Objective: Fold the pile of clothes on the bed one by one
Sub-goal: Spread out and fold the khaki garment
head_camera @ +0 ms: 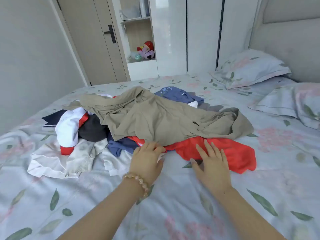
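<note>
Just beyond both hands, the khaki garment (155, 116) stretches left-right; left hand (147, 160) pinches its near hem, right hand (211, 161) rests flat on red cloth (233, 153).

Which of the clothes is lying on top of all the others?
The big beige garment. It drapes across the middle of the pile, covering the red one, the blue ones and the dark grey one.

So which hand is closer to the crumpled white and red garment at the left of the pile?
Left. The left hand grips cloth at the pile's front edge, nearer the white and red garment; the right hand rests farther right on the orange-red cloth.
</note>
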Tool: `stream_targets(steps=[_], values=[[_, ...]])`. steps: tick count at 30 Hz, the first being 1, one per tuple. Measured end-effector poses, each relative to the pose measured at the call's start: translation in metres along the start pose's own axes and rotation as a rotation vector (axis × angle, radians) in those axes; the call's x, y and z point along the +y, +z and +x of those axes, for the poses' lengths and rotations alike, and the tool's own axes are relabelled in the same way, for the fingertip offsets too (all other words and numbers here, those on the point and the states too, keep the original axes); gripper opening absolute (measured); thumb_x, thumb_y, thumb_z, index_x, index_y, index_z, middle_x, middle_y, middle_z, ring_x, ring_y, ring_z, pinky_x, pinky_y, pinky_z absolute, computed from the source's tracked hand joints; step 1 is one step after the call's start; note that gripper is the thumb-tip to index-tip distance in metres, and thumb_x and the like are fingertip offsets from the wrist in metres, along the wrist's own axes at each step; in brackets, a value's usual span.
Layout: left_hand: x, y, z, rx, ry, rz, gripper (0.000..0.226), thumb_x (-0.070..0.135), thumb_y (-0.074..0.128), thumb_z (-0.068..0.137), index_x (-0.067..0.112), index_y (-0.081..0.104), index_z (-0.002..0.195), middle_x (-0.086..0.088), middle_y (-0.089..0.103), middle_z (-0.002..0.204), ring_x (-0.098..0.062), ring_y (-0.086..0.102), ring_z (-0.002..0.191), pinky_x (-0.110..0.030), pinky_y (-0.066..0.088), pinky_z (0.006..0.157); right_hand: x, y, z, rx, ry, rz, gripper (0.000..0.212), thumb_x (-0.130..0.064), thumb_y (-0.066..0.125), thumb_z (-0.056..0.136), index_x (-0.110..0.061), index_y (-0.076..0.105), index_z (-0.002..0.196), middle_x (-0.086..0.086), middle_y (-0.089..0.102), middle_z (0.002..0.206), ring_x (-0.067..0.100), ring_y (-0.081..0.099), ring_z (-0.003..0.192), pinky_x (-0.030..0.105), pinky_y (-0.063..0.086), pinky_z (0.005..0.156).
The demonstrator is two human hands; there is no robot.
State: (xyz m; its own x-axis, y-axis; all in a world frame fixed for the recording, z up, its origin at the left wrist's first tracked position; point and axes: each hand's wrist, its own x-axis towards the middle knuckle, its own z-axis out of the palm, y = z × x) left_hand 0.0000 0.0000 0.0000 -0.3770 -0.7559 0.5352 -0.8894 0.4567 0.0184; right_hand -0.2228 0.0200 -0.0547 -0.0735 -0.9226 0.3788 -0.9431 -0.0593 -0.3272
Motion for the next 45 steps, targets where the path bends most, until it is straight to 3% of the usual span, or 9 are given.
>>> stream_targets(steps=[4, 7, 15, 19, 25, 31, 36, 39, 45], values=[[0.022, 0.025, 0.068, -0.197, 0.038, 0.087, 0.042, 0.038, 0.053, 0.092, 0.022, 0.054, 0.131, -0.002, 0.046, 0.141, -0.026, 0.041, 0.131, -0.038, 0.029, 0.105, 0.023, 0.012, 0.004, -0.085, 0.127, 0.002, 0.079, -0.068, 0.017, 0.077, -0.035, 0.043, 0.143, -0.001, 0.028, 0.158, 0.026, 0.026, 0.145, 0.05, 0.017, 0.117], [0.017, 0.059, 0.093, -0.368, -0.025, 0.197, 0.057, 0.053, 0.044, 0.094, 0.03, 0.033, 0.146, 0.0, 0.03, 0.153, -0.021, 0.025, 0.14, -0.037, 0.021, 0.111, 0.021, 0.018, 0.001, -0.074, 0.144, -0.048, 0.064, -0.055, 0.033, 0.078, -0.028, 0.063, 0.128, 0.005, 0.051, 0.143, 0.033, 0.051, 0.129, 0.057, 0.042, 0.101], [0.008, 0.047, 0.086, -0.181, -0.163, -0.215, 0.014, 0.021, 0.052, 0.092, 0.025, 0.065, 0.089, 0.009, 0.062, 0.087, -0.017, 0.057, 0.087, -0.033, 0.047, 0.072, 0.025, 0.018, -0.004, -0.028, 0.142, 0.147, 0.077, -0.065, 0.023, 0.079, -0.026, 0.048, 0.141, -0.006, 0.03, 0.156, 0.02, 0.024, 0.146, 0.043, 0.012, 0.119], [0.019, 0.006, 0.054, -0.244, -0.087, -0.338, 0.019, 0.024, 0.055, 0.09, 0.035, 0.054, 0.074, 0.01, 0.055, 0.064, -0.01, 0.052, 0.064, -0.032, 0.045, 0.061, 0.013, 0.002, -0.006, 0.029, 0.212, 0.56, 0.079, -0.081, 0.034, 0.076, -0.023, 0.067, 0.12, -0.009, 0.057, 0.134, 0.017, 0.04, 0.135, 0.041, 0.022, 0.117], [0.054, -0.026, -0.019, -0.407, 0.032, -0.684, 0.046, 0.051, 0.056, 0.088, 0.008, 0.052, 0.071, 0.002, 0.041, 0.057, -0.006, 0.038, 0.054, -0.022, 0.03, 0.053, -0.029, -0.053, -0.013, -0.182, 0.782, 1.674, 0.048, -0.058, 0.067, 0.08, -0.014, 0.069, 0.101, 0.01, 0.068, 0.089, 0.022, 0.063, 0.075, 0.03, 0.053, 0.061], [0.064, -0.022, -0.066, -0.48, 0.009, -0.796, 0.041, 0.044, 0.059, 0.088, 0.016, 0.045, 0.063, 0.008, 0.038, 0.054, -0.005, 0.036, 0.053, -0.021, 0.028, 0.053, -0.043, -0.048, -0.026, 0.016, 1.095, 1.637, 0.029, -0.005, 0.054, 0.096, 0.002, 0.058, 0.124, 0.015, 0.068, 0.102, 0.019, 0.062, 0.074, 0.027, 0.053, 0.053], [0.056, -0.049, -0.054, -0.659, -0.058, -1.056, 0.032, 0.038, 0.054, 0.095, 0.011, 0.069, 0.087, 0.011, 0.062, 0.072, -0.003, 0.054, 0.067, -0.019, 0.042, 0.065, -0.033, -0.068, -0.018, 0.135, 1.029, 1.741, 0.026, -0.009, 0.047, 0.1, -0.002, 0.06, 0.121, 0.009, 0.067, 0.097, 0.02, 0.064, 0.081, 0.028, 0.058, 0.061], [0.049, -0.054, -0.042, -0.502, -0.155, -1.093, 0.021, 0.027, 0.055, 0.096, 0.017, 0.072, 0.103, 0.008, 0.073, 0.1, -0.003, 0.065, 0.096, -0.019, 0.05, 0.088, -0.016, -0.085, -0.017, 0.17, 0.951, 1.833, 0.025, -0.016, 0.043, 0.102, -0.008, 0.064, 0.112, 0.006, 0.073, 0.089, 0.02, 0.066, 0.086, 0.034, 0.057, 0.073], [0.069, -0.051, 0.011, -0.312, -0.141, -1.039, 0.013, 0.016, 0.059, 0.093, 0.017, 0.071, 0.099, 0.007, 0.072, 0.1, -0.001, 0.063, 0.092, -0.013, 0.046, 0.085, 0.035, -0.11, -0.031, 0.01, 0.958, 1.561, 0.029, -0.019, 0.05, 0.096, -0.009, 0.066, 0.118, 0.013, 0.071, 0.111, 0.029, 0.066, 0.103, 0.041, 0.053, 0.088]])
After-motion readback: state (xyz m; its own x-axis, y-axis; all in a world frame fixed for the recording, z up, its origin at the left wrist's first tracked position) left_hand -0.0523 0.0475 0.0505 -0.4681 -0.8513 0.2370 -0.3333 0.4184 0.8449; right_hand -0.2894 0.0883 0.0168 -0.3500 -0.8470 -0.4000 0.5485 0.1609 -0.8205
